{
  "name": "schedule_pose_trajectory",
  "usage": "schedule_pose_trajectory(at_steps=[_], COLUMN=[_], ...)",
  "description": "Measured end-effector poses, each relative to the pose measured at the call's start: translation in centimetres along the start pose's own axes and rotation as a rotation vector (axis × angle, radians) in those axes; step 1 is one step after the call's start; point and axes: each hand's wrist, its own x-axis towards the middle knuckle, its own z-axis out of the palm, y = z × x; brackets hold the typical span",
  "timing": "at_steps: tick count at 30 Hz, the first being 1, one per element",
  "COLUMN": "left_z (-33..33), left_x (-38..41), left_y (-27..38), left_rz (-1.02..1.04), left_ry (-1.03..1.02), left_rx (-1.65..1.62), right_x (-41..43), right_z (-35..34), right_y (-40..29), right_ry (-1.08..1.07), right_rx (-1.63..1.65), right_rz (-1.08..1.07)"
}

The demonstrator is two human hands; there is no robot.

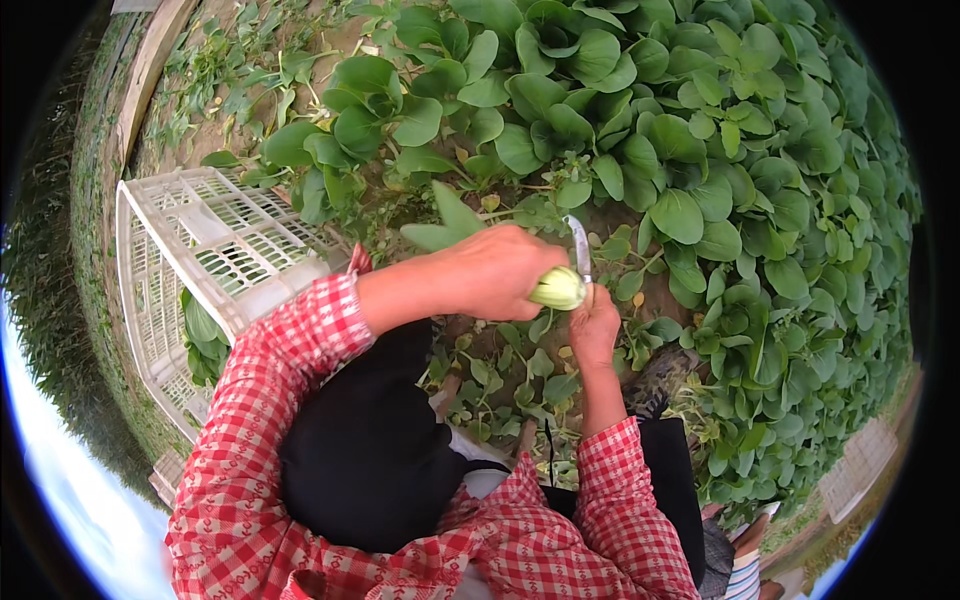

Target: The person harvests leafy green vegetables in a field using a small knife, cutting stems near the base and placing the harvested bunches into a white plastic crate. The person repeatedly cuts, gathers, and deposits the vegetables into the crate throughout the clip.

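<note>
My left hand [499,270] reaches across from the left and is closed around a head of bok choy [559,289]. Its pale cut base points right, and its green leaves stick out on the other side of the fist. In my right hand [595,326] is a small knife with a curved metal blade [580,246], which points up and away from me. The blade stands close beside the bok choy base; whether they touch I cannot tell. The fingers of my right hand hide most of the knife's handle.
A white plastic crate [255,289] with leafy greens [202,337] inside lies at the left. Dense bok choy plants [679,214] grow ahead and to the right. Loose leaves and small weeds cover soil between my legs. Part of another person [742,566] shows at the lower right, below another crate [859,469].
</note>
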Motion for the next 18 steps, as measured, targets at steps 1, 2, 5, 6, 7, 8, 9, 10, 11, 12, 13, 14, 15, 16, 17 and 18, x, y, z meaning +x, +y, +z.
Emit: schedule_pose_trajectory(at_steps=[1, 2, 5, 6, 7, 8, 9, 10, 11, 12, 13, 14, 15, 16, 17, 18], left_z=[0.0, 0.2, 0.4, 0.2, 0.1, 0.1, 0.8, 0.3, -0.2, -0.4, -0.5, -0.6, -0.7, -0.8, -0.9, -0.8], left_x=[1.9, 3.7, 7.6, 8.5, 9.5, 10.1, 10.0, 9.7, 9.2, 8.6, 7.9, 7.3, 6.8, 6.3, 5.9, 5.8], left_y=[0.6, 0.9, -0.2, -0.8, -1.3, -1.8, -3.9, -4.7, -5.4, -6.1, -6.8, -7.5, -7.9, -8.3, -8.7, -9.0], left_rz=[0.066, 0.066, 0.09, 0.059, 0.037, -0.042, -0.066, -0.099, -0.132, -0.119, -0.106, -0.092, -0.091, -0.089, -0.087, -0.08], left_ry=[-0.078, -0.142, -0.181, -0.177, -0.172, -0.196, -0.065, -0.061, -0.057, -0.031, -0.006, 0.019, 0.02, 0.021, 0.021, 0.049], left_rx=[0.095, 0.249, 0.498, 0.596, 0.687, 0.829, 0.942, 0.952, 0.962, 1.006, 1.05, 1.094, 1.074, 1.055, 1.036, 1.051], right_x=[0.5, 0.7, 1.4, 1.7, 1.9, 2.1, 2.2, 2.4, 2.5, 2.6, 2.8, 3.1, 3.5, 3.9, 4.5, 5.3], right_z=[0.4, 0.1, -1.1, -1.3, -1.2, -0.9, -0.5, -0.4, -0.2, 0.1, 0.4, 0.6, 1.0, 1.4, 1.7, 2.4], right_y=[2.3, 2.1, -1.8, -2.3, -2.0, -1.5, -1.4, -1.8, -2.2, -2.5, -2.9, -3.3, -3.6, -3.8, -4.1, -2.9], right_ry=[0.066, 0.075, 0.07, 0.069, 0.092, 0.113, 0.12, 0.087, 0.083, 0.08, 0.077, 0.071, 0.073, 0.076, 0.079, 0.077], right_rx=[0.017, 0.01, -0.028, -0.026, -0.006, 0.014, 0.044, 0.019, 0.023, 0.028, 0.033, 0.025, 0.035, 0.045, 0.055, 0.114], right_rz=[-0.051, 0.009, 0.082, 0.104, 0.082, 0.059, 0.03, 0.075, 0.055, 0.035, 0.015, 0.005, 0.003, 0.001, -0.001, 0.037])
